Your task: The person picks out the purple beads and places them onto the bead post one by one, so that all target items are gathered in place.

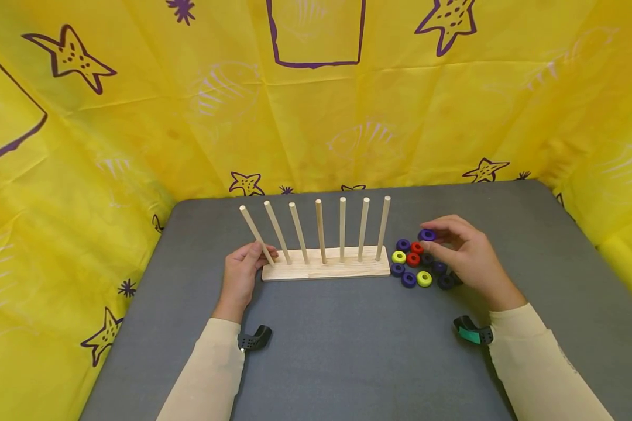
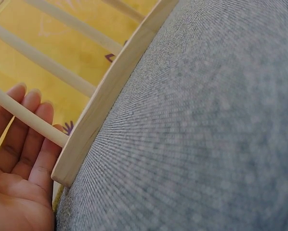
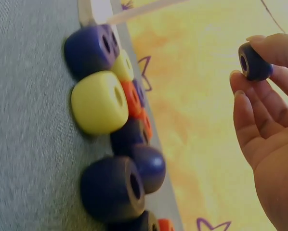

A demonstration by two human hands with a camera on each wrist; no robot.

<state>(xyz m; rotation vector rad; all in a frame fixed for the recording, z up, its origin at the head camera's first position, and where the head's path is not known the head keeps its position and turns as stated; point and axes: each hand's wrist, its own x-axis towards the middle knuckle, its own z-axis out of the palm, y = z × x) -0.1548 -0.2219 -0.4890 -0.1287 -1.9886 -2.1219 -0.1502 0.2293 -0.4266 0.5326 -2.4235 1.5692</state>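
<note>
A wooden peg rack (image 1: 326,269) with a row of upright pegs sits on the grey table. My left hand (image 1: 242,269) is at its left end, with fairly straight fingers (image 2: 31,125) behind the leftmost peg (image 2: 28,115); I cannot tell how firmly they touch it. Off the rack's right end, my right hand (image 1: 466,254) pinches a blue bead (image 3: 255,62) between thumb and fingers, raised above the other beads. Under and beside that hand lie loose beads: yellow (image 1: 423,279), red (image 1: 413,259) and dark blue (image 1: 409,279). The hand partly hides some of them.
A yellow cloth (image 1: 305,117) with drawn starfish and fish hangs behind and along both sides of the table (image 1: 347,351). Dark bands with camera mounts are on both wrists, the right one (image 1: 473,331) with a green part.
</note>
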